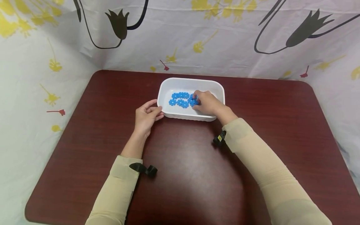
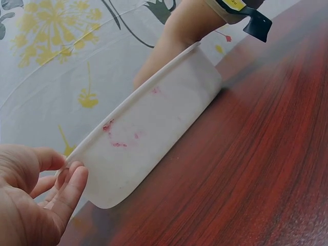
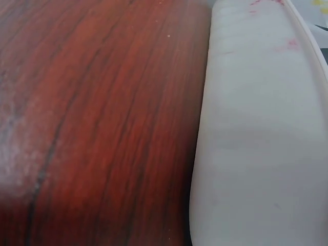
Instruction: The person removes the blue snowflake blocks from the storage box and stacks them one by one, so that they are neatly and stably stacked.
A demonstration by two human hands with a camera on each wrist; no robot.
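Note:
A white plastic tub (image 1: 180, 116) holds several blue snowflake-shaped building discs (image 1: 180, 95), lying flat on its floor. My left hand (image 1: 147, 116) pinches the tub's left front corner; in the left wrist view its thumb and fingers (image 2: 70, 192) meet at the rim. My right hand (image 1: 207, 102) reaches over the front rim into the tub. Its fingers curl around blue discs (image 1: 192, 101) at the right of the group, and the hand partly covers them. The right wrist view shows only the tub's outer wall (image 3: 261, 133) and the table, not the hand.
The tub stands near the back edge of a dark red wooden table (image 1: 191, 172). A white cloth (image 1: 180, 37) with printed flowers hangs behind and beside the table. Each sleeve has a black camera mount (image 1: 151, 171) at the wrist.

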